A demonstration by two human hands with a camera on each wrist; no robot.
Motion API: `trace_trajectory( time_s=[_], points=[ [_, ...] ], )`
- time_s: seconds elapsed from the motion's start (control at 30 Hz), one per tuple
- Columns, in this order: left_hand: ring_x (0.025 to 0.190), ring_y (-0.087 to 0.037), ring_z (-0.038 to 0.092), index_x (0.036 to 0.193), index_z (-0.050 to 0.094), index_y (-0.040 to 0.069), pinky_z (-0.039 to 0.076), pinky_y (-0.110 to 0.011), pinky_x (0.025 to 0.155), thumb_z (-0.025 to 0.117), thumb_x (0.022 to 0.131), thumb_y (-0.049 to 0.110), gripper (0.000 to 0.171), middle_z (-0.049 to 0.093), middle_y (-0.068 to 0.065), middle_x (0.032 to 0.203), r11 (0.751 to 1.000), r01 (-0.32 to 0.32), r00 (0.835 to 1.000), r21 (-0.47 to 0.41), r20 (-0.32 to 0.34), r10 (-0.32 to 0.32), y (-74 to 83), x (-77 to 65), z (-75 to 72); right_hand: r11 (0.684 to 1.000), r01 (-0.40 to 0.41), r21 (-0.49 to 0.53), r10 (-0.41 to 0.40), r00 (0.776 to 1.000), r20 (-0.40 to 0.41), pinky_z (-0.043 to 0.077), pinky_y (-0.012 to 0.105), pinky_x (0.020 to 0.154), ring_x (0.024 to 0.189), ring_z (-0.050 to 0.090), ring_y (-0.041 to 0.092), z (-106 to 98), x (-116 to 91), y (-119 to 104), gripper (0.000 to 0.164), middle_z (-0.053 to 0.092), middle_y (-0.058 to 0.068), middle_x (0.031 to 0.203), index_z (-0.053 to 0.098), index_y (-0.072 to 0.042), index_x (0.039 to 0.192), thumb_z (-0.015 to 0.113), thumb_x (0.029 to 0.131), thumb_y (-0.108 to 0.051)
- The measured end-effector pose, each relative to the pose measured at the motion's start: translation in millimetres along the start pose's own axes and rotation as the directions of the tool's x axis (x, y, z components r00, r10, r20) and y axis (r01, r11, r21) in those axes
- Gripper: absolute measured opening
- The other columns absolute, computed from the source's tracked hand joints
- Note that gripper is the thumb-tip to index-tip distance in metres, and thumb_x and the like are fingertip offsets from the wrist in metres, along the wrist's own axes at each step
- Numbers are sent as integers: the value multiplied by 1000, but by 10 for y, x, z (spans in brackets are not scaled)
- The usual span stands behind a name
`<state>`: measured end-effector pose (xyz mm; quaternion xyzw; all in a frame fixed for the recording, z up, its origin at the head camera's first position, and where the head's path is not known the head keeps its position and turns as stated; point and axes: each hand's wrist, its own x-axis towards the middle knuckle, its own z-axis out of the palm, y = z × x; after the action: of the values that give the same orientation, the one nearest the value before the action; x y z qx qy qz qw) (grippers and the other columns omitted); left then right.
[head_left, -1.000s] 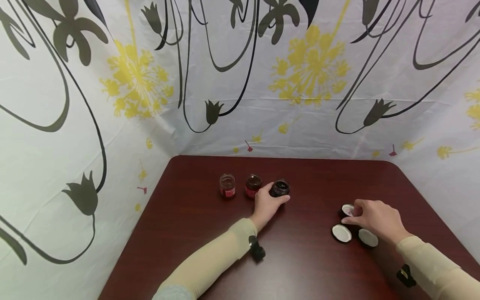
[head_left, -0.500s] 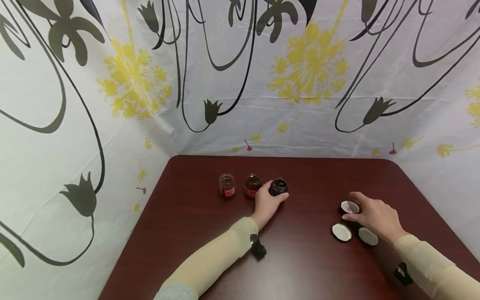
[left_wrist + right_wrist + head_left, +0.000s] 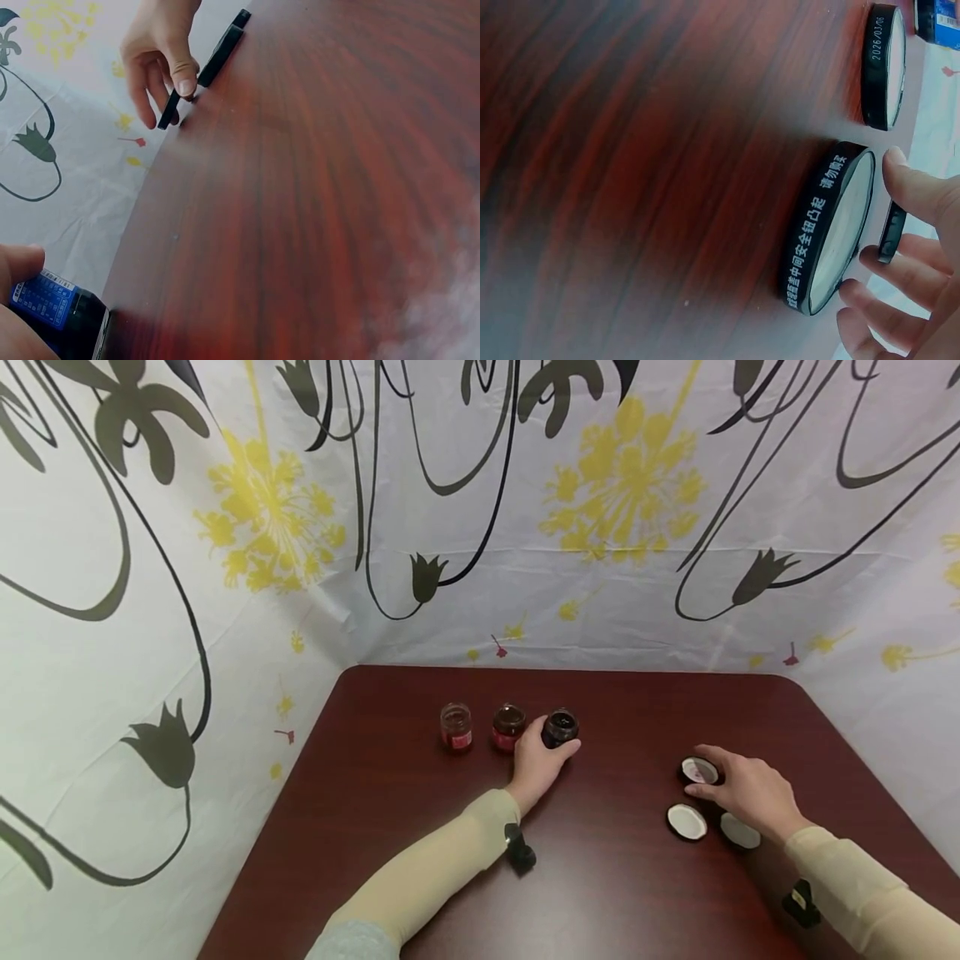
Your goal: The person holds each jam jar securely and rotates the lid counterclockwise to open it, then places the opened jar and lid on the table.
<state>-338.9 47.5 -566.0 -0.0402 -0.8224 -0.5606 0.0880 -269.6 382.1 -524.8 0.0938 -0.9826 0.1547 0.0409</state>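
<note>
Toward the back of the table, my left hand [image 3: 538, 764] grips an uncapped dark glass jar [image 3: 560, 729]. Its blue label shows in the left wrist view, beside the thumb. My right hand [image 3: 753, 793] has thumb and fingers curled round the edge of a black jar lid [image 3: 699, 770], white inside facing up. The right wrist view shows this lid [image 3: 892, 232] edge-on between thumb and forefinger. Nearer the front lie two more upturned lids: a left lid [image 3: 686, 822] and a right lid [image 3: 740, 832], the latter partly under the hand.
Left of the held jar stand two uncapped jars with red labels, a middle jar [image 3: 508, 728] and a left jar [image 3: 456, 728]. The dark red-brown table [image 3: 600, 893] meets a flower-patterned cloth [image 3: 480, 527] at the back and left.
My right hand's fingers have spread from over the back lid to round its edge, uncovering more of its white inside. The left hand keeps its grip on the dark jar.
</note>
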Motion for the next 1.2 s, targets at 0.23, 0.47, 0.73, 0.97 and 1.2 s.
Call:
trace_trajectory(
  time_s=[0.23, 0.47, 0.73, 0.97, 1.2],
  points=[
    [117, -10, 59, 135, 60, 17, 47, -36, 99, 83, 84, 37, 60, 66, 5, 126, 1000, -4, 1000, 16, 13, 4, 14, 15, 14, 1000, -9, 2, 9, 999, 38, 31, 35, 42, 61, 52, 15, -15, -4, 3, 79, 71, 15, 107, 53, -13, 145, 82, 81, -48],
    [118, -9, 58, 135, 61, 19, 46, -34, 100, 83, 83, 41, 60, 65, 6, 127, 999, 6, 1000, 31, 24, -7, 11, 11, 9, 1000, -14, 2, 13, 997, 71, 35, 36, 45, 76, 63, 24, 8, -10, 30, 84, 64, 24, 125, 51, -13, 147, 82, 79, -52],
    [118, -8, 58, 136, 60, 19, 46, -33, 100, 83, 83, 42, 62, 65, 6, 127, 1000, 15, 1000, 19, 25, -15, 17, 1, 13, 1000, 1, 6, -2, 996, 89, 37, 36, 45, 80, 66, 26, -34, 1, 22, 84, 65, 21, 124, 50, -13, 147, 81, 79, -52],
    [119, -8, 57, 136, 61, 18, 45, -33, 101, 83, 82, 43, 64, 64, 6, 128, 1000, 19, 1000, 6, 21, -19, 9, -11, 6, 1000, 10, 7, -10, 996, 88, 38, 35, 46, 84, 66, 30, -59, -2, -5, 83, 64, 22, 125, 50, -11, 147, 82, 80, -48],
    [119, -10, 58, 137, 60, 18, 46, -34, 100, 83, 83, 39, 62, 65, 5, 128, 1000, 20, 1000, 23, 6, -20, 2, -21, 18, 1000, 6, 0, -6, 996, 92, 38, 35, 46, 81, 66, 27, -54, 2, -13, 83, 66, 21, 122, 51, -11, 146, 82, 79, -49]
  ],
)
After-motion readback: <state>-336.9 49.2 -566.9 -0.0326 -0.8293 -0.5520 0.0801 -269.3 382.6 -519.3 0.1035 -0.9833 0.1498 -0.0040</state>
